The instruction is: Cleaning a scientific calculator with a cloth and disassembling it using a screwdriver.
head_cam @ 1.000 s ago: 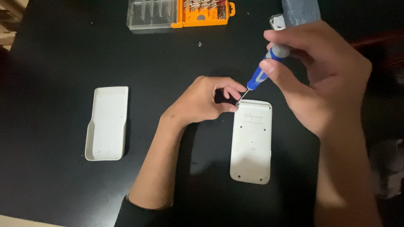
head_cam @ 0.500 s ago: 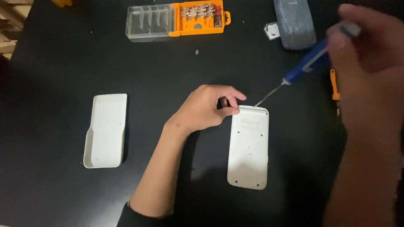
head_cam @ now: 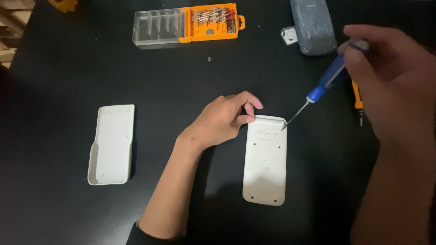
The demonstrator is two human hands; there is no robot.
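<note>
Steadying white casing [head_cam: 265, 165], screwdriver [head_cam: 320, 90] at edge

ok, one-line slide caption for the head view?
Left hand steadies a white device back while right hand sets a blue screwdriver at its top-right corner.

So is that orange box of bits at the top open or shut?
Open. The orange bit case lies flat on the black table, its clear lid swung out beside it.

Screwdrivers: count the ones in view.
2: a blue screwdriver in the right hand, and an orange screwdriver on the table, partly hidden behind that hand.
</note>
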